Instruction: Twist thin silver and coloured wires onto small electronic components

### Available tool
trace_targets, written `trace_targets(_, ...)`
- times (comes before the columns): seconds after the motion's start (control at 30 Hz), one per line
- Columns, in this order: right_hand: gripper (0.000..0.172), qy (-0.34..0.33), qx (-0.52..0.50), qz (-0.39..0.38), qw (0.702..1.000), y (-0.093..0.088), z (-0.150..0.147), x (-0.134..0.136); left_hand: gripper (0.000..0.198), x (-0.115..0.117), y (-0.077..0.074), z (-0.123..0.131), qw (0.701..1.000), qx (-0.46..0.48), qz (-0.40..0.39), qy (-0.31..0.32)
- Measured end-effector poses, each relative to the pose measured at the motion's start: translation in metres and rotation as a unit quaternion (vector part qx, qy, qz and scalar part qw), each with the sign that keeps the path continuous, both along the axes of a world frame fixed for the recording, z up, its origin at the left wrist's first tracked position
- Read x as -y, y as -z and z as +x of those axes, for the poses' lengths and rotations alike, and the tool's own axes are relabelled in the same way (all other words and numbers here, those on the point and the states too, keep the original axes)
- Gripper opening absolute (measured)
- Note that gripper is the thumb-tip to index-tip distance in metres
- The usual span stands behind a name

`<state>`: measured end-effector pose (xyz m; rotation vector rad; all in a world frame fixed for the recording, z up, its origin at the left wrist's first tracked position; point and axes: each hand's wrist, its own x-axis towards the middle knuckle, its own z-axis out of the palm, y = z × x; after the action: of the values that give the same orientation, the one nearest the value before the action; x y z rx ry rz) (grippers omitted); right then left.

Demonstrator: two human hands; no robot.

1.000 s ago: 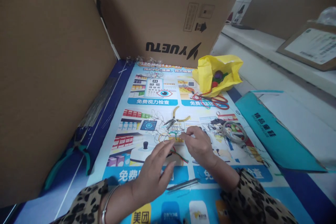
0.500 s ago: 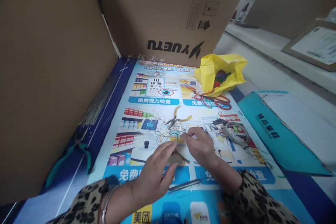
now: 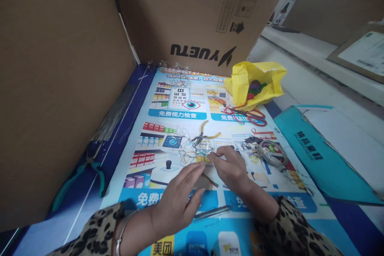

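Note:
A tangled piece of thin silvery wire (image 3: 185,149) with a bit of green cord (image 3: 201,154) lies in front of my fingertips. My right hand (image 3: 232,170) is closed in a pinch at the cord's near end; the exact grip is partly hidden by the fingers. My left hand (image 3: 181,198) has its fingers stretched towards the same spot, its thumb well apart, and its fingertips close to those of the right. Just beyond are yellow-handled pliers (image 3: 207,133). Coloured cords (image 3: 211,181) show between the hands, and a thin metal tool (image 3: 211,213) lies below them.
A yellow bag (image 3: 256,84) with coloured balls stands at the back right, red-handled scissors (image 3: 252,116) before it. A wire coil (image 3: 273,153) lies to the right, near a teal box lid (image 3: 318,148). Teal-handled pliers (image 3: 85,172) and straight wires (image 3: 112,118) lie left, beside cardboard walls (image 3: 192,12).
The whole view has shifted slightly, so most things appear a little further right. Both hands keep nearly the same pose at the wire.

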<state>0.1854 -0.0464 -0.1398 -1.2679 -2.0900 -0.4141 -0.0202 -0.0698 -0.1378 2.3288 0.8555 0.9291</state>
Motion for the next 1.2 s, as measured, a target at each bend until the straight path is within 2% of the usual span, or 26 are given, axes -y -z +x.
trace_targets(0.13,0.021,-0.005,-0.006,-0.003,1.000,0.001,0.001,0.001,0.055,0.000,-0.001,0.000,1.000,0.001,-0.007,0.003)
trace_targets(0.3,0.024,-0.002,-0.026,-0.046,0.999,-0.001,0.001,0.002,0.055,0.000,-0.002,0.000,1.000,0.001,-0.009,0.004)
trace_targets(0.43,0.025,-0.027,-0.107,-0.083,0.990,-0.005,0.000,0.000,0.054,-0.001,-0.003,-0.002,1.000,-0.002,-0.011,0.006)
trace_targets(0.53,0.023,-0.030,-0.195,-0.118,0.973,-0.004,-0.001,-0.003,0.055,0.000,-0.002,-0.005,1.000,-0.009,-0.008,0.013)
trace_targets(0.67,0.011,-0.019,-0.316,-0.197,0.928,-0.002,-0.002,-0.007,0.057,0.001,-0.003,-0.007,1.000,-0.004,-0.002,0.021)
trace_targets(0.77,0.004,-0.015,-0.413,-0.274,0.869,-0.002,-0.001,-0.008,0.058,0.002,-0.004,-0.008,1.000,-0.006,-0.002,0.027)
trace_targets(0.87,0.009,-0.007,-0.484,-0.337,0.808,-0.003,-0.001,-0.008,0.059,0.003,-0.005,-0.009,0.999,-0.010,-0.002,0.032)
trace_targets(0.93,0.012,-0.001,-0.512,-0.364,0.778,-0.004,-0.001,-0.008,0.059,0.003,-0.006,-0.009,0.999,-0.016,-0.007,0.033)
trace_targets(1.07,0.016,0.010,-0.558,-0.380,0.738,-0.005,-0.003,-0.009,0.060,0.005,-0.005,-0.010,0.999,-0.028,-0.024,0.033)
trace_targets(1.2,0.018,0.019,-0.584,-0.385,0.714,-0.006,-0.002,-0.011,0.062,0.007,-0.004,-0.011,0.999,-0.034,-0.029,0.026)
